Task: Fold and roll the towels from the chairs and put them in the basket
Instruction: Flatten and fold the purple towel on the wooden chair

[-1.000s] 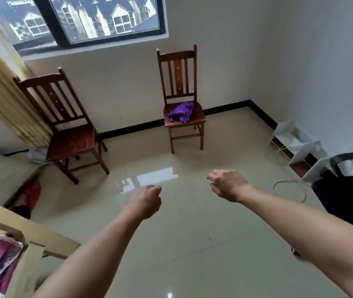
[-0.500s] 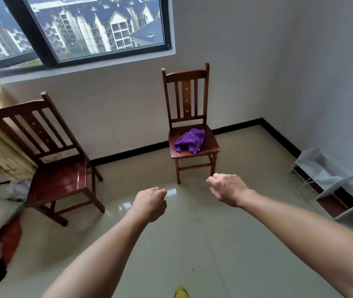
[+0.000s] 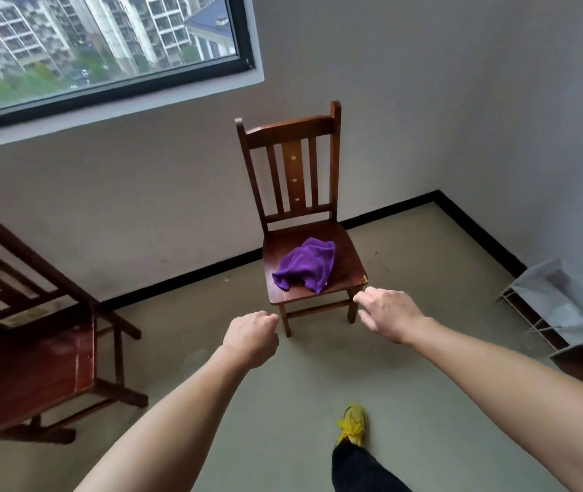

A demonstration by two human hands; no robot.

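A crumpled purple towel (image 3: 306,266) lies on the seat of a wooden chair (image 3: 348,245) that stands against the far wall. My right hand (image 3: 389,314) hovers just in front of the seat's front right corner, fingers loosely bent, holding nothing. Lower and to the left, short of the chair's front left leg, my left hand (image 3: 251,337) is curled into a fist and holds nothing too. Neither hand touches the towel. A second wooden chair (image 3: 34,367) at the left has a bare seat. No basket is in view.
A low white and grey shoe rack (image 3: 560,314) stands along the right wall. My foot in a yellow shoe (image 3: 352,422) is on the beige tiled floor in front of the chair. A window (image 3: 105,40) fills the upper left wall.
I have walked closer to the chair with the towel, which now looks much larger. Both hands have come up to the seat's front edge, and the right hand's fingers have loosened.
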